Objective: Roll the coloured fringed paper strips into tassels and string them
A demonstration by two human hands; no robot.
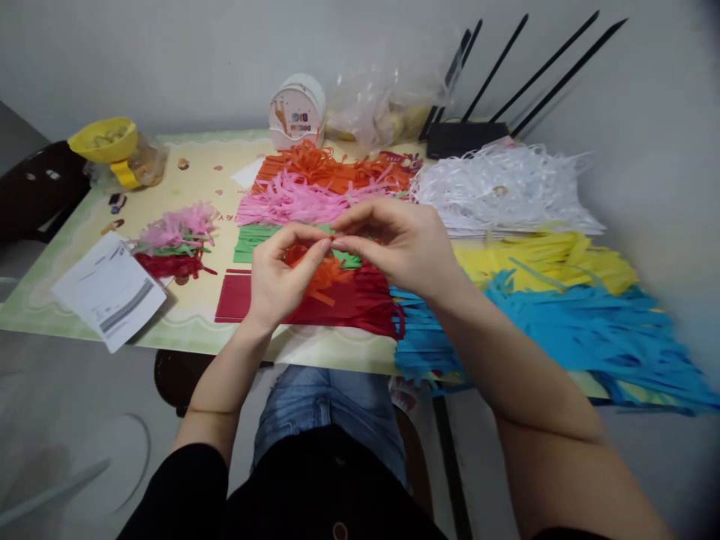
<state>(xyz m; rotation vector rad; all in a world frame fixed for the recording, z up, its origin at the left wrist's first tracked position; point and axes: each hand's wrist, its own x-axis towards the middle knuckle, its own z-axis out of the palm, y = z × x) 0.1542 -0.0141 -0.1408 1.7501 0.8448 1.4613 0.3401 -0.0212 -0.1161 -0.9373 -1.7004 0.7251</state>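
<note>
My left hand (pixel 284 274) and my right hand (pixel 397 240) meet fingertip to fingertip over the table. Both are closed in a pinch on the top of an orange paper tassel (pixel 323 277), whose cut strips hang below the fingers. The pinched end is mostly hidden by my fingertips. Beneath lies a dark red fringed paper sheet (pixel 233 298). Just behind are green fringed paper (pixel 250 244), pink fringed paper (pixel 281 199) and orange fringed paper (pixel 331 172), layered one beyond another.
Right of my hands lie blue (pixel 585 322), yellow (pixel 545 259) and white fringed paper (pixel 500 187). A black router (pixel 466 139) with antennas stands behind. At left are finished-looking tassels (pixel 180 232), a white labelled packet (pixel 109 292) and a yellow bowl (pixel 104 142). A round box (pixel 297 112) stands by the wall.
</note>
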